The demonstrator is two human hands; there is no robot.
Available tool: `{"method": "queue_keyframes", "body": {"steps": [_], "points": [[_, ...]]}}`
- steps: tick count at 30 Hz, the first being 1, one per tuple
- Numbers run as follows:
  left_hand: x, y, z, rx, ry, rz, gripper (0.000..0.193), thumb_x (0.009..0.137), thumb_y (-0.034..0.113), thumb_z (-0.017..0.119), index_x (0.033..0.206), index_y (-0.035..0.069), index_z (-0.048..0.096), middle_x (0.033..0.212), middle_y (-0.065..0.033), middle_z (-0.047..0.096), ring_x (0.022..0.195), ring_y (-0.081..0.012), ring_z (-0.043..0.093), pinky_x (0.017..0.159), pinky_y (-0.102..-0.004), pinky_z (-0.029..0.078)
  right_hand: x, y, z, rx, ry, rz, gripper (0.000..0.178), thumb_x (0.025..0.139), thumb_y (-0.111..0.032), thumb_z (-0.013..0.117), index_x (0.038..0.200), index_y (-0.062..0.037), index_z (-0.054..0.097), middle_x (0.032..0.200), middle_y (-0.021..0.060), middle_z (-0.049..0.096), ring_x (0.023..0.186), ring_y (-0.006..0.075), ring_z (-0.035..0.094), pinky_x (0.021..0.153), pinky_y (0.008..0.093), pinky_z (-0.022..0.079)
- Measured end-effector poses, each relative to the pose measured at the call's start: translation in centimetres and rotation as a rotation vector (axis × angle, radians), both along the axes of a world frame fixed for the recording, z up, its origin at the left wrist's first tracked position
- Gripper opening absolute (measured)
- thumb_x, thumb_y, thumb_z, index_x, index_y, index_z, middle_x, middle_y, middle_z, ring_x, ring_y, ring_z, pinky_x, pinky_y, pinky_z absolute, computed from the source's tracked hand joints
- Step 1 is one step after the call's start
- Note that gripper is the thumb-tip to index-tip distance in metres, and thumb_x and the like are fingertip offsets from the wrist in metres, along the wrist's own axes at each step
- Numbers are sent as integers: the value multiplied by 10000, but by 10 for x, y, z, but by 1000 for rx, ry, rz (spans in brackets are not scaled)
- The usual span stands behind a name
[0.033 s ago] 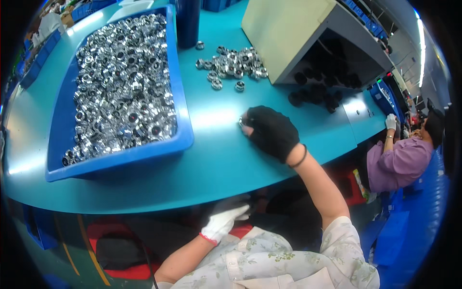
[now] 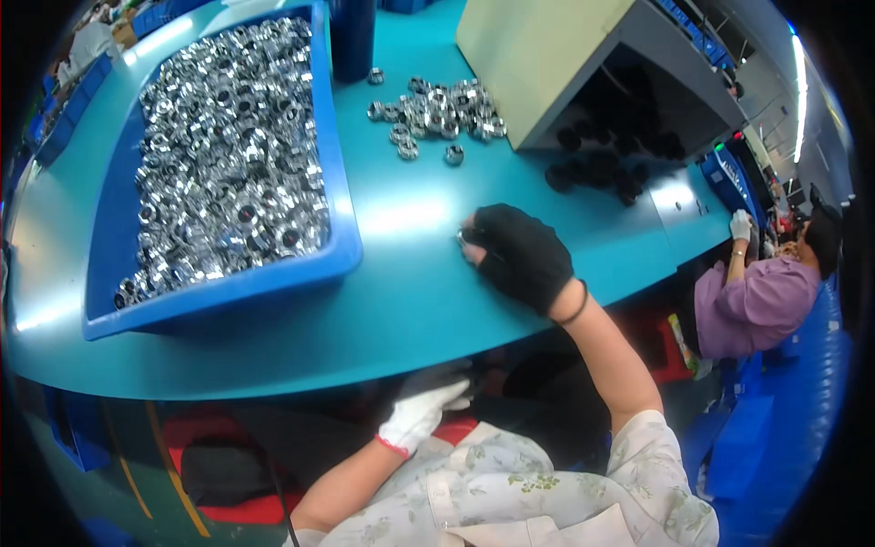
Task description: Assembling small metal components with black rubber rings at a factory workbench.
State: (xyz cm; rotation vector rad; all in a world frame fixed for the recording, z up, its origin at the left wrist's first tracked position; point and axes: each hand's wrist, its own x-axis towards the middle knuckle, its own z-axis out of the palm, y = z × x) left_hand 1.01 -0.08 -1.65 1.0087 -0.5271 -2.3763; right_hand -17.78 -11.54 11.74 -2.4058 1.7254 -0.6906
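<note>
My right hand, in a black glove with bare fingertips, is over the blue-green table. Its thumb and forefinger pinch a small shiny metal part, mostly hidden by the fingers. Below the table's front edge, near my lap, is my left hand in a white glove with a red cuff. Its fingers stretch loosely to the right, and nothing shows in them; a dark patch above them is blurred. Beyond my right hand lies a loose pile of chrome ring-shaped parts, one of them apart on the near side.
A big blue bin full of similar chrome parts stands at the left. At the back right is a cream box with an open dark front; black round pieces lie at it. A dark blue cylinder stands behind. A co-worker sits at the right.
My right hand has shifted very slightly right and nearer me with the metal part still pinched. The bin and pile sit slightly higher in the view. My left hand stays low.
</note>
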Motion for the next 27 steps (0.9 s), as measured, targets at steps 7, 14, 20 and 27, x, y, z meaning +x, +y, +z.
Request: {"method": "queue_keyframes", "body": {"steps": [7,14,20,27], "points": [[0,-5,22,164,202,82,304,907,45,558,1210,21,567,1120,-115,626,1013,-218,617,771,-346,562,-1,121,-9,-44,-327,61,352,744,-68,739,1076,-58,624,953,134,639,741,281,642,643,348,520],[-4,5,24,257,250,38,285,913,69,563,1148,-93,561,1111,-188,619,1026,-291,618,879,-426,552,3,172,-55,166,-462,-102,310,742,-90,748,1032,-57,643,957,112,651,775,245,641,654,325,523],[-4,6,30,222,246,29,251,914,78,565,1088,-102,591,1088,-198,626,975,-301,640,858,-416,566,1,181,-68,213,-480,-150,278,754,-90,736,1018,-62,653,970,95,661,798,239,643,676,322,526],[-2,10,11,238,101,46,246,914,73,562,1089,-96,594,1066,-192,634,915,-292,656,802,-390,579,0,179,-68,229,-531,-148,278,753,-68,731,1021,-55,657,970,101,669,801,238,645,687,315,528]]}}
